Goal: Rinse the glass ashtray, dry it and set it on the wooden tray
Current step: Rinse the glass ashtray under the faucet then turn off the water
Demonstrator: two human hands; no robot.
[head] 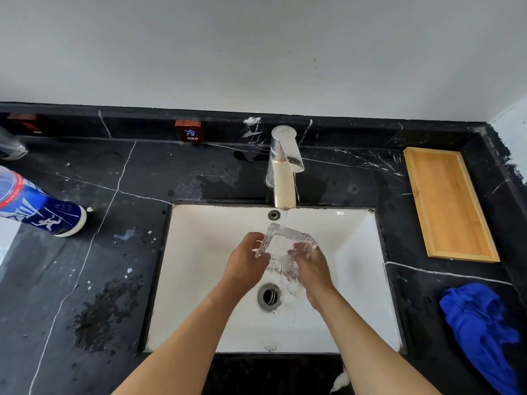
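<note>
The clear glass ashtray (pixel 286 243) is held tilted over the white sink (pixel 199 280), directly under the running stream from the chrome tap (pixel 283 163). Water splashes off it toward the drain (pixel 269 297). My left hand (pixel 247 259) grips its left edge and my right hand (pixel 312 266) grips its right edge. The wooden tray (pixel 447 202) lies on the black counter to the right of the sink, with nothing on it. A crumpled blue cloth (pixel 479 326) lies on the counter at the front right, below the tray.
A blue and white bottle (pixel 40 208) lies on the black marble counter (pixel 114 181) at the left. A small red "COLD" sign (pixel 188 132) stands against the back ledge. Wet patches mark the counter left of the sink.
</note>
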